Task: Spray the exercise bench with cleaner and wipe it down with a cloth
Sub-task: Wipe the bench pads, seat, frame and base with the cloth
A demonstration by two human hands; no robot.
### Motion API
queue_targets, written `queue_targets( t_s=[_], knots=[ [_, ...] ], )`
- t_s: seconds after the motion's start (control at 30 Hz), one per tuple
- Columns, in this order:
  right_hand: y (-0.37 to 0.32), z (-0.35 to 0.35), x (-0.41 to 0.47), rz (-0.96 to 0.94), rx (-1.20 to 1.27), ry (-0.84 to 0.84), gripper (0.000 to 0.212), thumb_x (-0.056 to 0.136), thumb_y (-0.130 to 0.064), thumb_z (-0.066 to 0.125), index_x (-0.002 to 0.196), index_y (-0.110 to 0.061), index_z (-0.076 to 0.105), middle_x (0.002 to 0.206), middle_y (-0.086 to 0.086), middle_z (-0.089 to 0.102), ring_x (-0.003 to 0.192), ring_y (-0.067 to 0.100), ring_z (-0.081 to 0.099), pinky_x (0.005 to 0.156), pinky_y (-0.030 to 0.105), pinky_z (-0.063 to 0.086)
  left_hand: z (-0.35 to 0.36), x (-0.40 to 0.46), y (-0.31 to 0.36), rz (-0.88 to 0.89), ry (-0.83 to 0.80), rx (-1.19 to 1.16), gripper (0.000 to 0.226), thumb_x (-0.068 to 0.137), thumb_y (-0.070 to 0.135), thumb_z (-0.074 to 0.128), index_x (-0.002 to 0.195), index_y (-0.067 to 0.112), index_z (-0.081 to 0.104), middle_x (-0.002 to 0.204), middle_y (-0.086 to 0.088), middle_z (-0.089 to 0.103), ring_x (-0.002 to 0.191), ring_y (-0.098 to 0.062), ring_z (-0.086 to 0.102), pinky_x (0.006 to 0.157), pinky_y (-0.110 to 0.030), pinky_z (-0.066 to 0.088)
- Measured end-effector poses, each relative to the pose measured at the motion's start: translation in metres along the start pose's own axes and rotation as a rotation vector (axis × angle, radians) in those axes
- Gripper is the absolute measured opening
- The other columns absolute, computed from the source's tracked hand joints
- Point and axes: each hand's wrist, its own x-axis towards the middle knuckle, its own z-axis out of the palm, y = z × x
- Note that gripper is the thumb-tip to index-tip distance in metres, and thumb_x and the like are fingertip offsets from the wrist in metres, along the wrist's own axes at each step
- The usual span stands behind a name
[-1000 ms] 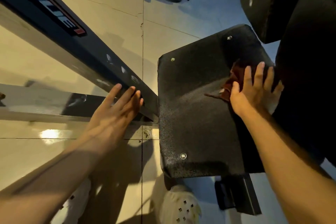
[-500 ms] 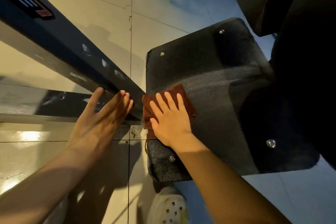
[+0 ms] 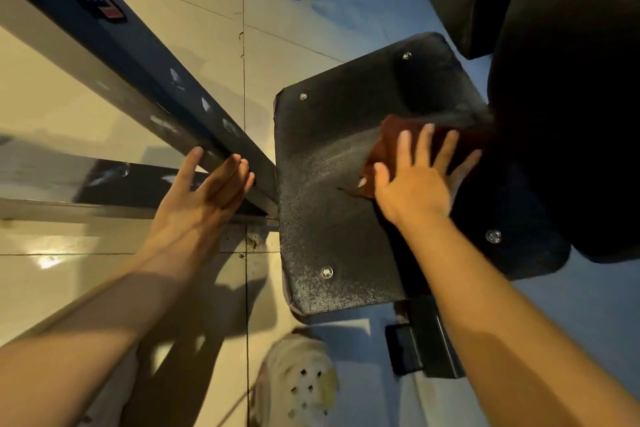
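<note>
- Pressing a dark red cloth (image 3: 388,149) flat against the black pad (image 3: 332,218) of the bench, the right hand (image 3: 415,184) has its fingers (image 3: 424,146) spread straight.
- The cloth lies on the pad's right half, near the dark cushion (image 3: 568,114).
- The left hand (image 3: 204,194) rests open, fingers straight together, against the slanted metal beam (image 3: 145,69).
- A pale shoe (image 3: 298,381) stands on the tiled floor (image 3: 104,288).

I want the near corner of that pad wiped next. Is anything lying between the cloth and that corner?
Nothing visible does. The right hand presses the cloth flat on the bench pad, and the textured surface toward the near corner is bare apart from a flush screw.
</note>
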Motion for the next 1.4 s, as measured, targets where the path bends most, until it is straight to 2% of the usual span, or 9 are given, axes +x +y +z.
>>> queue_targets(
  t_s=[0.23, 0.33, 0.5, 0.6, 0.77, 1.03, 1.17, 1.3, 1.4],
  knots=[
    [-0.109, 0.028, -0.059, -0.618, -0.012, -0.137, 0.065, 0.103, -0.050, 0.018, 0.156, -0.018, -0.004, 0.163, 0.011, -0.011, 0.148, 0.037, -0.016, 0.109, 0.062, -0.019, -0.002, -0.002, 0.002, -0.015, -0.048, 0.038, 0.098, 0.097, 0.042, 0.046, 0.143, 0.005, -0.031, 0.155, -0.020, -0.029, 0.144, -0.036, -0.023, 0.109, -0.066, -0.010],
    [-0.082, 0.024, -0.054, -0.586, 0.041, -0.102, 0.060, 0.104, -0.045, 0.019, 0.156, -0.022, -0.001, 0.164, 0.005, -0.009, 0.149, 0.030, -0.013, 0.115, 0.054, -0.016, 0.001, 0.000, -0.001, 0.013, -0.050, 0.065, 0.094, 0.098, 0.045, 0.037, 0.139, 0.003, -0.037, 0.152, -0.021, -0.035, 0.142, -0.036, -0.026, 0.108, -0.067, -0.012],
    [0.033, 0.002, -0.018, -0.057, 0.025, 0.040, 0.062, 0.102, -0.047, 0.017, 0.156, -0.024, 0.000, 0.164, 0.006, -0.006, 0.150, 0.030, -0.007, 0.118, 0.056, -0.003, -0.004, -0.003, -0.003, 0.026, -0.010, 0.036, 0.086, 0.099, 0.046, 0.025, 0.138, 0.003, -0.038, 0.148, -0.019, -0.041, 0.139, -0.036, -0.034, 0.089, -0.069, -0.033],
    [0.059, -0.001, -0.011, 0.055, -0.046, 0.056, 0.067, 0.099, -0.054, 0.013, 0.157, -0.022, 0.000, 0.164, 0.009, -0.005, 0.149, 0.035, -0.005, 0.117, 0.057, 0.004, -0.010, -0.003, -0.003, 0.028, 0.003, -0.003, 0.076, 0.098, 0.053, 0.011, 0.146, 0.009, -0.028, 0.154, -0.017, -0.033, 0.142, -0.034, -0.028, 0.096, -0.068, -0.029],
    [0.004, 0.008, -0.031, -0.027, 0.017, 0.007, 0.070, 0.099, -0.057, 0.013, 0.155, -0.020, -0.007, 0.163, 0.013, -0.012, 0.146, 0.043, -0.016, 0.109, 0.068, -0.012, -0.021, -0.001, 0.001, 0.018, -0.034, -0.096, 0.071, 0.081, 0.039, -0.027, 0.147, 0.013, -0.026, 0.159, -0.009, -0.024, 0.142, -0.026, -0.028, 0.104, -0.058, -0.027],
    [-0.077, 0.030, -0.070, -0.574, 0.049, -0.106, 0.060, 0.103, -0.051, 0.016, 0.156, -0.028, -0.001, 0.164, 0.003, -0.010, 0.149, 0.031, -0.015, 0.114, 0.058, -0.018, -0.024, 0.001, 0.000, 0.019, -0.024, -0.095, 0.076, 0.082, 0.037, -0.021, 0.152, 0.009, -0.013, 0.162, -0.010, -0.005, 0.148, -0.029, -0.012, 0.110, -0.053, -0.022],
    [-0.016, 0.019, -0.057, -0.283, 0.098, 0.040, 0.057, 0.102, -0.047, 0.014, 0.156, -0.030, 0.006, 0.164, -0.003, -0.002, 0.151, 0.023, -0.006, 0.117, 0.054, -0.014, -0.027, 0.001, -0.005, 0.065, -0.029, -0.055, 0.081, 0.077, 0.033, -0.026, 0.152, 0.007, -0.011, 0.161, -0.012, -0.002, 0.149, -0.031, -0.008, 0.111, -0.054, -0.021],
    [0.049, 0.000, -0.032, 0.107, -0.014, -0.017, 0.063, 0.100, -0.050, 0.009, 0.156, -0.026, -0.006, 0.164, 0.003, -0.010, 0.150, 0.029, -0.011, 0.116, 0.058, -0.005, -0.034, 0.004, -0.007, 0.090, -0.043, -0.008, 0.083, 0.078, 0.033, -0.027, 0.153, 0.010, -0.001, 0.161, -0.011, 0.006, 0.149, -0.033, -0.003, 0.111, -0.055, -0.020],
    [0.025, 0.003, -0.033, 0.115, -0.026, 0.004, 0.067, 0.098, -0.053, 0.009, 0.156, -0.023, -0.006, 0.163, 0.009, -0.010, 0.148, 0.038, -0.013, 0.110, 0.067, -0.010, -0.034, 0.007, -0.004, 0.105, -0.049, 0.015, 0.086, 0.076, 0.032, -0.029, 0.153, 0.010, 0.003, 0.160, -0.012, 0.007, 0.148, -0.036, -0.003, 0.110, -0.056, -0.021]
  ],
)
